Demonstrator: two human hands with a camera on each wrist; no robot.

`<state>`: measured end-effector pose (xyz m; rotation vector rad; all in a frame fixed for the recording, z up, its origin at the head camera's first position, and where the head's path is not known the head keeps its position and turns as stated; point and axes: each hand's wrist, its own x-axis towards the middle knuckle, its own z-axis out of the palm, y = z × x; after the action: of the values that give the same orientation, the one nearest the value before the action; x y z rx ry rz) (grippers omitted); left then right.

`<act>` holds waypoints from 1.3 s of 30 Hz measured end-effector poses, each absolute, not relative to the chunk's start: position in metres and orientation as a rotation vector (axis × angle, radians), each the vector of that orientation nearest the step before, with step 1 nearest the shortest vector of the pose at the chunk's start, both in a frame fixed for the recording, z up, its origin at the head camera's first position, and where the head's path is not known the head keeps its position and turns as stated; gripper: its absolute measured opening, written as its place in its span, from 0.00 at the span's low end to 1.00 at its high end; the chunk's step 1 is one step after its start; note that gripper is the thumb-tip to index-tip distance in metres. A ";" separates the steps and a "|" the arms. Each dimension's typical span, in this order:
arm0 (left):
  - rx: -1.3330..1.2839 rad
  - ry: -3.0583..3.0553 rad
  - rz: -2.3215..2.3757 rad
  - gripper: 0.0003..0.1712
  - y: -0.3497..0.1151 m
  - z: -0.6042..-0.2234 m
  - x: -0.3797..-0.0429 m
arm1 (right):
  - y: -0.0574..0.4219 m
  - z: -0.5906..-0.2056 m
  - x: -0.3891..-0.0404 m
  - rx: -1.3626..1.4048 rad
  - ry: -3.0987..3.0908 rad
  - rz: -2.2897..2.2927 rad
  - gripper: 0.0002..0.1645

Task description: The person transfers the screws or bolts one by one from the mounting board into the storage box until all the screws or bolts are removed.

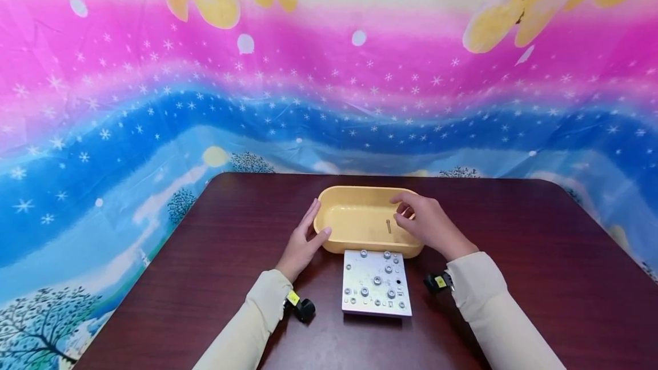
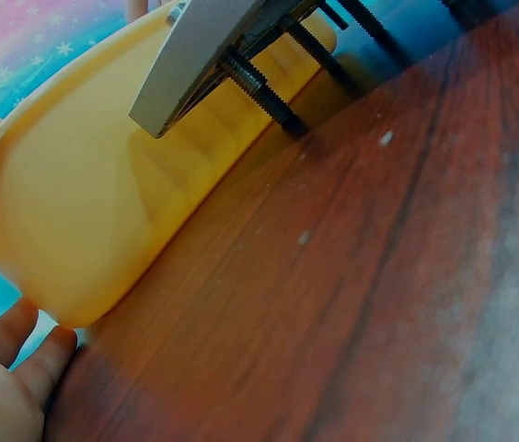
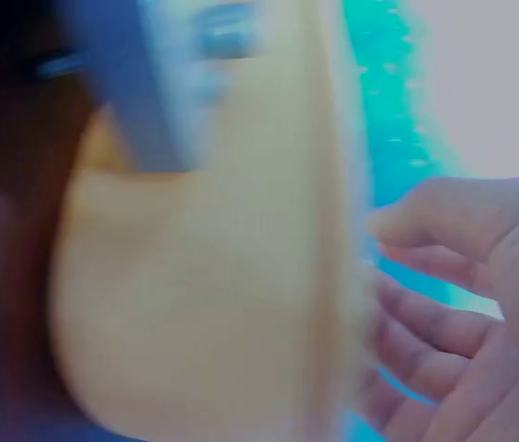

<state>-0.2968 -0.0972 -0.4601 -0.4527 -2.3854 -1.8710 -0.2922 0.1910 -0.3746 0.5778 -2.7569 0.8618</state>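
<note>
My left hand (image 1: 300, 249) grips the tray (image 1: 354, 213) at its left end; my right hand (image 1: 430, 222), half-curled and empty, hovers over the right, where a light fingertip pinch should suit the screw (image 1: 388, 226) lying inside.

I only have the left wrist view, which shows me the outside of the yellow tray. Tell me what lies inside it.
Observer: A screw lies in the yellow tray, toward its right end.
Operator: Next, report what is at that right end.
Observer: The right hand is there, with a gap between thumb and forefinger.
Operator: Finish with the top of the metal plate.
Observer: A small dark hole shows near its right edge.
</note>
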 end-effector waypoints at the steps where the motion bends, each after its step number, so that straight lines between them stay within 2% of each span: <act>1: -0.459 -2.383 -1.868 0.40 -0.097 -0.460 -0.297 | 0.192 -0.371 -0.290 0.590 -2.768 0.857 0.16; 10: -0.501 -2.351 -1.883 0.41 -0.097 -0.460 -0.295 | 0.196 -0.338 -0.260 0.701 -2.972 0.801 0.13; 15: -0.559 -2.331 -1.979 0.45 -0.098 -0.450 -0.289 | 0.188 -0.331 -0.249 0.749 -3.078 0.800 0.11; 22: -0.592 -2.415 -1.963 0.50 -0.098 -0.429 -0.276 | 0.178 -0.333 -0.239 0.797 -3.156 0.706 0.08; 31: -0.540 -2.390 -1.932 0.50 -0.098 -0.460 -0.294 | 0.167 -0.340 -0.233 0.710 -3.231 0.606 0.07; 39: -0.539 -2.383 -1.923 0.50 -0.098 -0.453 -0.290 | 0.159 -0.346 -0.231 0.653 -3.237 0.466 0.09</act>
<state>-0.2903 -0.0976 -0.4529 -0.5389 -2.3829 -1.9226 -0.2310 0.1586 -0.3460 0.6530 -3.2370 0.4660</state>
